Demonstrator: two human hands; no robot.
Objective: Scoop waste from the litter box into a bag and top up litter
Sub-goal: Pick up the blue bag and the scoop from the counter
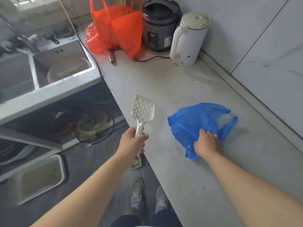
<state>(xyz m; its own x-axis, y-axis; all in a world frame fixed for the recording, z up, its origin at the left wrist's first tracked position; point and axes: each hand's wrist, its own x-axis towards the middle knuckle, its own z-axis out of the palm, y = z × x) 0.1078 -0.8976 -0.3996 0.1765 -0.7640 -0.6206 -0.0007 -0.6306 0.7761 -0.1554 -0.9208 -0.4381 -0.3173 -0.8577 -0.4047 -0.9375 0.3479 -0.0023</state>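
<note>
left hand (132, 141) grips scoop (143, 110) upright, ready to dig | right hand (207, 142) pinches bag (193, 122) on surface (164, 82) to lift it; litter box (39, 177) waits on floor

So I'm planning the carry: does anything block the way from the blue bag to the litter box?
Nothing visible does. The blue bag lies on the counter; the litter box sits on open floor.

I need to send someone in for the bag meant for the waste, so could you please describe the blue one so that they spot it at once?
Start at the long pale counter along the tiled wall. On its near part lies a crumpled blue bag, with the right hand gripping it. Unlike the orange bag standing at the far end, it is blue and lies flat.
</note>
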